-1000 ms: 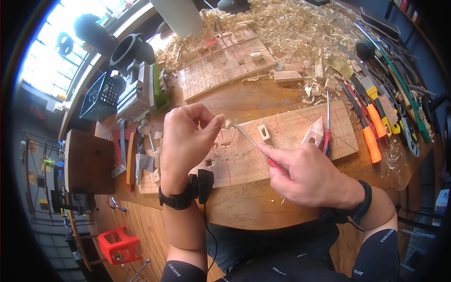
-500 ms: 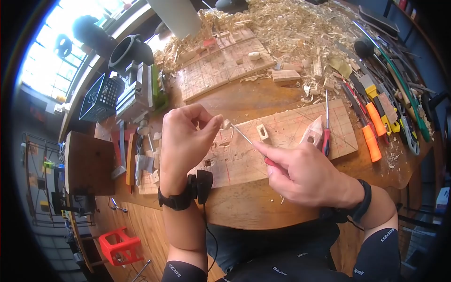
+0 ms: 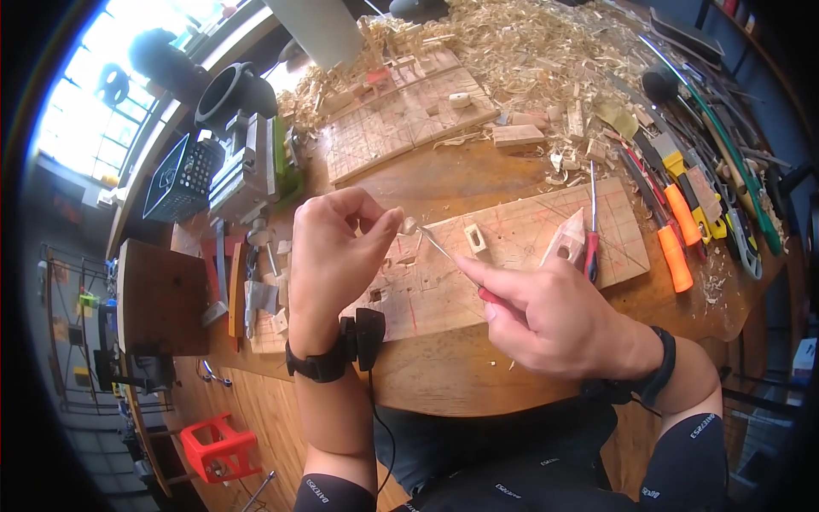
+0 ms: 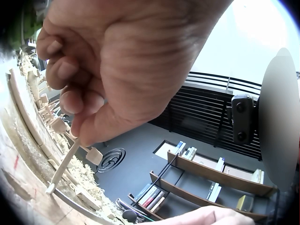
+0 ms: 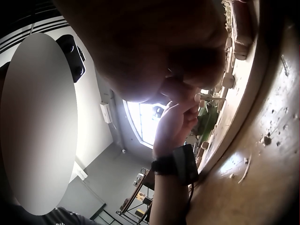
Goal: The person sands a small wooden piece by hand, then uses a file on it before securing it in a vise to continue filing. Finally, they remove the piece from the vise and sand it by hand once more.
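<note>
My left hand (image 3: 341,247) pinches a small carved wooden piece (image 3: 409,226) between thumb and fingertips, above the board. In the left wrist view a thin wooden stem (image 4: 63,168) and a small wooden block (image 4: 94,156) stick out from the pinch. My right hand (image 3: 563,324) grips a slim tool with a red handle, its index finger stretched along the thin metal shaft (image 3: 439,245). The shaft's tip is right at the wooden piece. Below lies a pencil- and red-marked wooden board (image 3: 512,286), bearing a slotted block (image 3: 475,241) and a pointed piece with a hole (image 3: 567,241).
A red-handled screwdriver (image 3: 592,247) lies on the board's right part. Knives and orange-handled tools (image 3: 676,260) line the right side. Wood shavings (image 3: 546,60) pile up at the back behind a second board (image 3: 409,119). A metal vise (image 3: 243,175) stands left.
The right hand and its tool have shifted slightly left toward the left hand. The left hand keeps its pinch on the wooden piece, nearly still.
</note>
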`<state>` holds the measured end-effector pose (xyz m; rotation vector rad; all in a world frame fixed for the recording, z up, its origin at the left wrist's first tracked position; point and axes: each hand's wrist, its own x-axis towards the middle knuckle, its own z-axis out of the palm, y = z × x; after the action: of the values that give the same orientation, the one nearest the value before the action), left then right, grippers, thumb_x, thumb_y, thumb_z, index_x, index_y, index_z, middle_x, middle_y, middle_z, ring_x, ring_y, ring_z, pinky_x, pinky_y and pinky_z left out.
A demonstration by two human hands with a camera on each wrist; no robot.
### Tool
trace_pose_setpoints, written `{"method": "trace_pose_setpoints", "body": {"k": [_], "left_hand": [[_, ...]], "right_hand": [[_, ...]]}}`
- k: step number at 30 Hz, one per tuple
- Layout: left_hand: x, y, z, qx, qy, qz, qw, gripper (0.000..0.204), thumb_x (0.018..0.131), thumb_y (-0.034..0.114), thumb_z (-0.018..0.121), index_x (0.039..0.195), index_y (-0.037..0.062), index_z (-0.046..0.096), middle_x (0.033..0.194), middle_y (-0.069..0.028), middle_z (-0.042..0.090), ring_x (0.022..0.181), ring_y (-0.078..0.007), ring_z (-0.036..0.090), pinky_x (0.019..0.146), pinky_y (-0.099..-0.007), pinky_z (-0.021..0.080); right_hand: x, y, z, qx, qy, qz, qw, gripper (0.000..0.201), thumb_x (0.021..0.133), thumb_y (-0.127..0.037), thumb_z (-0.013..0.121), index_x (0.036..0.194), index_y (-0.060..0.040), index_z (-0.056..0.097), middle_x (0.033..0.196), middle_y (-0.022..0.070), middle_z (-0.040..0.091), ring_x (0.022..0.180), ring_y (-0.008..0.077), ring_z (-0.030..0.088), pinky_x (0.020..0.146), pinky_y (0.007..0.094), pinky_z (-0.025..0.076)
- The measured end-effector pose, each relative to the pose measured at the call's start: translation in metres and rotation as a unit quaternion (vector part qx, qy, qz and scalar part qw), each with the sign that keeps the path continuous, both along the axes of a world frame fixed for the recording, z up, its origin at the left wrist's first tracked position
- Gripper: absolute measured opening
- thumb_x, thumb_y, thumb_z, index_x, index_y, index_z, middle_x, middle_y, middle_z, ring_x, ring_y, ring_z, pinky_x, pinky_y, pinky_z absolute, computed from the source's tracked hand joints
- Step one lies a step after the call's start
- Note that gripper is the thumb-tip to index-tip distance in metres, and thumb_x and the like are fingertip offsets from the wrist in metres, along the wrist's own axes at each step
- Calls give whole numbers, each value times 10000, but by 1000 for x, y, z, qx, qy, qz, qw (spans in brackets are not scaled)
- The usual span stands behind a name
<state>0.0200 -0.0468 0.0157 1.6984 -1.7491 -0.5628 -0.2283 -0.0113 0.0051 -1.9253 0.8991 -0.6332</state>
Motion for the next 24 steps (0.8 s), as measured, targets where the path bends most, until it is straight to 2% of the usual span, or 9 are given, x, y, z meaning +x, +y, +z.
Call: {"method": "trace_pose_setpoints", "body": {"k": [5, 7, 9, 11, 12, 13, 21, 23, 24], "left_hand": [[0, -3, -1, -26, 0, -16, 1000, 219, 861, 83, 793, 714, -22, 670, 616, 28, 602, 574, -7, 479, 504, -227, 352], [2, -3, -2, -49, -15, -10, 999, 212, 852, 89, 794, 717, -24, 676, 606, 26, 592, 573, -8, 474, 501, -236, 347], [4, -6, 1, -29, -25, -3, 999, 187, 797, 138, 801, 738, -16, 713, 597, -100, 642, 542, -145, 596, 553, -306, 466], [3, -6, 1, -25, -23, 12, 999, 193, 795, 152, 803, 734, -8, 713, 609, -104, 648, 551, -172, 611, 565, -321, 480], [3, -7, 0, -25, -28, 11, 999, 200, 792, 166, 806, 729, -1, 714, 620, -108, 655, 560, -198, 626, 577, -336, 494], [4, -8, -7, -64, -16, -3, 998, 215, 829, 141, 791, 702, -4, 695, 543, 10, 527, 516, -66, 422, 492, -261, 337], [4, -7, -9, -78, 6, -5, 997, 238, 821, 166, 790, 701, -15, 693, 525, -31, 518, 519, -95, 439, 503, -291, 365], [3, -6, -1, -22, -19, 7, 1000, 171, 790, 173, 799, 734, 22, 738, 656, -124, 686, 614, -243, 683, 621, -361, 532], [3, -7, -1, -23, -19, 6, 1000, 171, 790, 173, 799, 734, 22, 738, 656, -124, 686, 614, -243, 683, 621, -361, 532]], "right_hand": [[-4, -5, -1, -19, 4, -9, 1000, 427, 887, -110, 561, 1242, 110, 652, 691, 258, 639, 595, 358, 679, 618, 432, 545], [-13, -9, 13, -4, 25, -29, 999, 382, 910, -83, 552, 1219, 103, 677, 666, 174, 660, 536, 226, 641, 562, 342, 505], [-19, -10, 12, 27, -9, -50, 998, 367, 923, -68, 548, 1221, 102, 681, 677, 112, 655, 560, 151, 600, 557, 298, 473], [-21, -12, 16, 79, -65, -92, 990, 346, 960, -30, 531, 1245, 97, 680, 734, -23, 617, 643, 16, 488, 564, 220, 395], [-22, -13, 18, 80, -57, -80, 992, 346, 960, -30, 531, 1245, 97, 680, 734, -23, 617, 643, 16, 488, 564, 220, 395], [-23, -14, 20, 103, -54, -77, 990, 346, 963, -29, 526, 1248, 92, 682, 743, -21, 618, 635, 18, 474, 564, 221, 391], [-10, -20, -4, -23, -67, -61, 996, 340, 980, -19, 514, 1261, 60, 690, 799, 9, 644, 623, 24, 486, 570, 230, 406], [-10, -19, 1, -28, -34, -54, 998, 337, 976, -7, 520, 1258, 58, 691, 796, 20, 648, 622, 28, 499, 566, 235, 414], [-10, -19, 2, -35, -4, -48, 998, 333, 972, 4, 526, 1255, 57, 693, 792, 32, 651, 621, 32, 511, 561, 240, 422]]}}
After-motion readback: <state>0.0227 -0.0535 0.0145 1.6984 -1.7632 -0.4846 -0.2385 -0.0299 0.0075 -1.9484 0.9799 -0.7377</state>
